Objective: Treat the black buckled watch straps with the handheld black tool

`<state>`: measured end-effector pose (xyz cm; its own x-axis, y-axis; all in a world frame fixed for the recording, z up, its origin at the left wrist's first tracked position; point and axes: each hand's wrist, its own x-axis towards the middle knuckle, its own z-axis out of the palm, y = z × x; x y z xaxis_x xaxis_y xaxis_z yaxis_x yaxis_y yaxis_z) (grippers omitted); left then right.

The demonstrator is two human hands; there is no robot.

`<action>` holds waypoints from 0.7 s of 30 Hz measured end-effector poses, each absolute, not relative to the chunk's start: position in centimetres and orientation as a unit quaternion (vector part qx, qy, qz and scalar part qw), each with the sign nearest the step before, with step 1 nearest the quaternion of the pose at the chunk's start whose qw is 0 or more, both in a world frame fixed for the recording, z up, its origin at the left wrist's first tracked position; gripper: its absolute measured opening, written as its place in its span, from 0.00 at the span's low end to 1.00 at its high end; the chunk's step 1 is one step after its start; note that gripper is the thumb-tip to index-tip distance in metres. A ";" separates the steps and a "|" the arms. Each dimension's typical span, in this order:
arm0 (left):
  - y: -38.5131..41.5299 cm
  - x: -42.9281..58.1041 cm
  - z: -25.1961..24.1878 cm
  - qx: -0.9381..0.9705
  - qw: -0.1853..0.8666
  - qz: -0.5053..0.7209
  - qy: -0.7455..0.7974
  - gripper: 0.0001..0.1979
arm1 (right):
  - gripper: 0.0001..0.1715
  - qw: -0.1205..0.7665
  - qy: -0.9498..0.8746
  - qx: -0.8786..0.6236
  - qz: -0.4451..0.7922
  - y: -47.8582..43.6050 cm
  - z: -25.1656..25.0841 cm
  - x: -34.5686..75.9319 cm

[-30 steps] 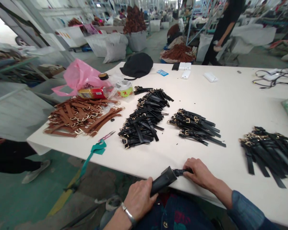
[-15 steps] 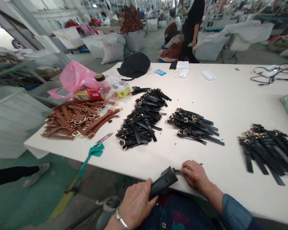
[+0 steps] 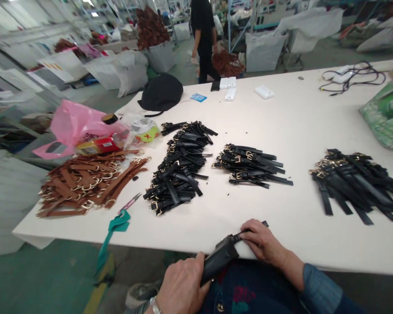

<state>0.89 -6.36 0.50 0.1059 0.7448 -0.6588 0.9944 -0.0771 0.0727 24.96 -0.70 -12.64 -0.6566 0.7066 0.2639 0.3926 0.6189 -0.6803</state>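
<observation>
My left hand [image 3: 180,285] is closed around the handle of a black hand tool [image 3: 220,257] at the near edge of the white table [image 3: 281,126]. My right hand [image 3: 262,242] pinches a short black strap [image 3: 264,224] whose end sits at the tool's head. Beyond lie three heaps of black buckled straps: one at the centre left [image 3: 178,168], one in the middle [image 3: 249,165], one at the right [image 3: 356,183]. A heap of brown straps [image 3: 88,181] lies at the left.
Pink-handled scissors [image 3: 129,203] with a teal ribbon [image 3: 113,231] rest near the table's left front edge. A pink bag [image 3: 75,124], a black cap [image 3: 160,92], white boxes [image 3: 231,87], cables [image 3: 350,78] and a green packet [image 3: 386,115] lie farther back. A person in black [image 3: 203,30] stands beyond.
My view has swung so everything sits further left and the green packet shows more. The strap's tip now sticks out past my right fingers. The person in black has walked left.
</observation>
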 end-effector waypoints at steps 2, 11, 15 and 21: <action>-6.1 1.1 0.3 0.695 0.259 -0.251 0.622 0.21 | 0.11 0.276 -0.850 -0.323 0.311 -0.6 -12.5 24.9; -4.7 3.0 -1.0 0.717 0.247 -0.240 0.606 0.18 | 0.15 0.297 -0.813 -0.352 0.357 -0.4 -12.9 25.4; -4.8 2.9 -0.1 0.715 0.252 -0.271 0.593 0.22 | 0.17 0.278 -0.819 -0.334 0.374 -0.1 -12.5 26.0; -4.3 4.4 0.8 0.725 0.256 -0.297 0.566 0.23 | 0.17 0.268 -0.821 -0.333 0.379 0.1 -12.6 26.2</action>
<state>4.38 -4.29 0.77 0.1828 0.6682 -0.7212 0.9730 -0.2282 0.0351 26.22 0.06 -12.64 -0.6349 0.7496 0.1871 0.3430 0.4905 -0.8011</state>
